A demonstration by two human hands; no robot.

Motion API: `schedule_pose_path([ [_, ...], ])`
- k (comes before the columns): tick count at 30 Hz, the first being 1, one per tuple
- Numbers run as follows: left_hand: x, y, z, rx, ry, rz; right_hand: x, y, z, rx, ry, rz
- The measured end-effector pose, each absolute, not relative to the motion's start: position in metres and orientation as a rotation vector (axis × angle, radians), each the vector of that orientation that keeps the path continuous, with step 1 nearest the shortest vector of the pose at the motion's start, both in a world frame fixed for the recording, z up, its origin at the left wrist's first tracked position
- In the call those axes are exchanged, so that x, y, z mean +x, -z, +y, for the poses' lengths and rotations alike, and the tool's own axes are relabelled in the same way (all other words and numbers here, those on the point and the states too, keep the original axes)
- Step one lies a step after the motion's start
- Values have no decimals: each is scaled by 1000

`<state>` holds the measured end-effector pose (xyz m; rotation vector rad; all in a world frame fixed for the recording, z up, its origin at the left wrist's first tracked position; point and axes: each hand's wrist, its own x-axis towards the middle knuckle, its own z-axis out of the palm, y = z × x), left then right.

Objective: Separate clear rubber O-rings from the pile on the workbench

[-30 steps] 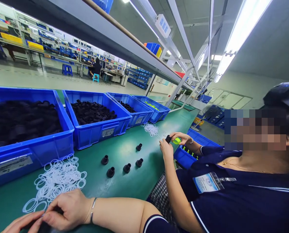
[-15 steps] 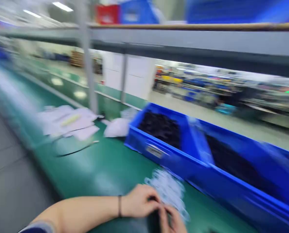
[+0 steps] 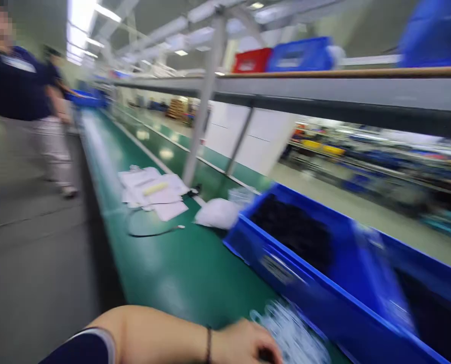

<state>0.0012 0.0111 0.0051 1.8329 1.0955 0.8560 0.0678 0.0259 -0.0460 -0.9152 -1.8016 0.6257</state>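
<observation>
Hidden: Because the frame is smeared and cuts off at the bottom, we see only 1 hand, the left hand (image 3: 244, 344), and cannot tell whether its fingers are spread or pinching; the right hand is out of view.
Pose: we see the bare forearm lying across the green belt (image 3: 172, 273), a dark band at the wrist, knuckles up.
Rings: the pile of clear rings (image 3: 294, 336) lies just beside the fingers, against the blue bin (image 3: 282, 268) of black parts.
Beyond: papers (image 3: 153, 194) and a white bag (image 3: 218, 213) lie farther along the belt; a person (image 3: 18, 81) stands at far left.
</observation>
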Motion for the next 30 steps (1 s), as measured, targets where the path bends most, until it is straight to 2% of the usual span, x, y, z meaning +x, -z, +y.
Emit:
schedule_pose_path([
  [3,0,-14,-10,1777,-986,1149,131,37,0,-1054,-402,-1804],
  [6,-9,-1,-3,1805,-1053,1079,156,30,-13,-1072,-309,-1880],
  [14,-28,30,7,2022,-990,1233,150,37,-5,-1187,-393,-1983],
  [21,-26,27,5,2194,-1065,1189,151,26,-5,-1044,-340,-1880],
  [30,-23,6,2,2274,-1165,1030,151,23,-6,-1104,-380,-1899],
])
